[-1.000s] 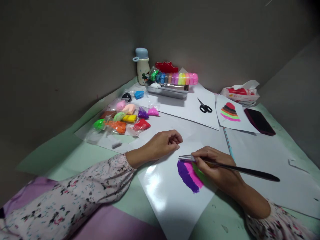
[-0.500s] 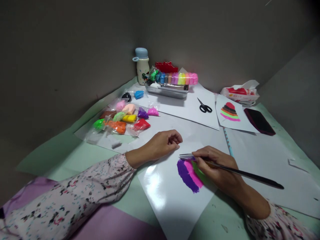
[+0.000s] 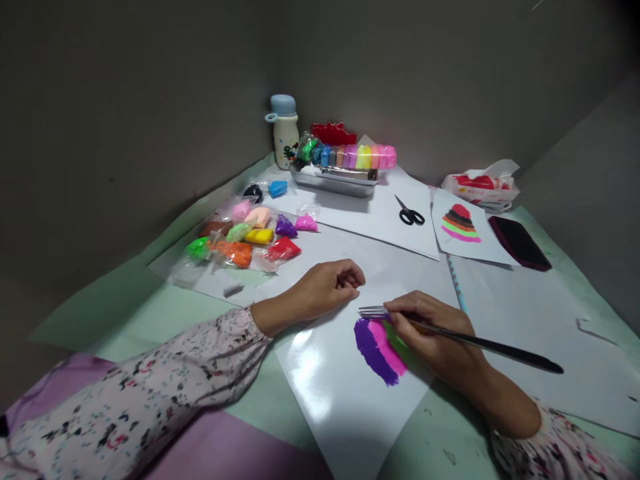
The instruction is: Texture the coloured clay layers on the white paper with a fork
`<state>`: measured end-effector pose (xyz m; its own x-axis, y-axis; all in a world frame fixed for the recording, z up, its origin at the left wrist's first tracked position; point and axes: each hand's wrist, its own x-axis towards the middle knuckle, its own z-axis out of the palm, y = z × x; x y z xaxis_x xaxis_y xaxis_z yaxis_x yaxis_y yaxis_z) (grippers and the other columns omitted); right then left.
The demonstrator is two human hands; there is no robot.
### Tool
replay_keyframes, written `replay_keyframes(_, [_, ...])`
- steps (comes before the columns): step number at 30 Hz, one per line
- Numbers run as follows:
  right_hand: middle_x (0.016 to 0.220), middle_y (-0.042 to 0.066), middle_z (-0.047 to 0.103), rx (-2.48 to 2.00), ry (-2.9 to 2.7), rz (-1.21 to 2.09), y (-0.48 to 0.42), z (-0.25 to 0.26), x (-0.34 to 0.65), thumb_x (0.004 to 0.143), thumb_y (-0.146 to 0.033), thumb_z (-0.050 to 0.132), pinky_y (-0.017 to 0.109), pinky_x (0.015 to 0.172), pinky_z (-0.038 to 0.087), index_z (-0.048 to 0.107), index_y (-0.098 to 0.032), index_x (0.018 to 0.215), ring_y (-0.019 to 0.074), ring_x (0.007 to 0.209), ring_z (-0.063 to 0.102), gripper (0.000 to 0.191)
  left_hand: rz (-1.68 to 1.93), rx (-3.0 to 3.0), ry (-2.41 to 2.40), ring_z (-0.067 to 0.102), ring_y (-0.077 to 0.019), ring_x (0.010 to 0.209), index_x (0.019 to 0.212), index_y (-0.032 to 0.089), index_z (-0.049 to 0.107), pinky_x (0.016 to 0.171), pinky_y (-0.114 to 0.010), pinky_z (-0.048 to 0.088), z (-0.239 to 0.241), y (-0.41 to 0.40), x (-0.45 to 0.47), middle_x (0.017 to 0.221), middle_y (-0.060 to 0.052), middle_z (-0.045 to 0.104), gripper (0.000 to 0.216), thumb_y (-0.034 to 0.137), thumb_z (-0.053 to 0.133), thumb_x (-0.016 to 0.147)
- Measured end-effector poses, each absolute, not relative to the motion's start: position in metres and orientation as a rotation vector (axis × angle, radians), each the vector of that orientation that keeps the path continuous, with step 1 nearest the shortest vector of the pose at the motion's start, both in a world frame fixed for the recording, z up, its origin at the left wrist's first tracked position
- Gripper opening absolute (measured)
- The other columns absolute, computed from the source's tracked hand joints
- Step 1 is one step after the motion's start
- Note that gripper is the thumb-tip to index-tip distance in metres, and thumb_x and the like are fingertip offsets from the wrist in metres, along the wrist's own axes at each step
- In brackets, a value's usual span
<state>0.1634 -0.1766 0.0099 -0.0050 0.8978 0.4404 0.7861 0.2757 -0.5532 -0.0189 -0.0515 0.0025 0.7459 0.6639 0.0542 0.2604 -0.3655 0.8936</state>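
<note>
My right hand [image 3: 435, 333] grips a fork [image 3: 373, 312] with metal tines and a long dark handle. Its tines lie over the top edge of a clay patch of purple [image 3: 375, 353], pink [image 3: 386, 347] and green bands, the green partly hidden under my fingers. This patch is stuck flat on a glossy white sheet [image 3: 345, 427]. My left hand [image 3: 333, 287] rests on the sheet, left of the fork, its fingers curled in loosely with nothing seen in them.
Bags of coloured clay [image 3: 240, 233] lie at the left. Behind stand a bottle [image 3: 285, 140] and a metal tray [image 3: 335, 183] bearing wrapped clay. Scissors [image 3: 410, 213], a sheet with a striped clay shape [image 3: 460, 223], a phone [image 3: 520, 242] and a tissue pack [image 3: 483, 190] are at the right.
The fork's handle end has shifted slightly up and to the left, while its tines stay almost in place. My left hand has not moved.
</note>
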Motion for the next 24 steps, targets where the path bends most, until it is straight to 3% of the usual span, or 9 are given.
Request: replay_keyframes(24, [0.078, 0.001, 0.071, -1.547, -1.799, 0.252, -0.1751, 0.012, 0.1649, 0.082, -0.015, 0.058, 0.025, 0.064, 0.054, 0.071, -0.021, 0.085, 0.014, 0.07, 0.067, 0.014, 0.512, 1.942, 0.676, 0.057, -0.012, 0.074, 0.094, 0.019, 0.062, 0.068, -0.025, 0.046, 0.0005, -0.0503, -0.0197, 0.083, -0.001, 0.064, 0.017, 0.018, 0.056, 0.078])
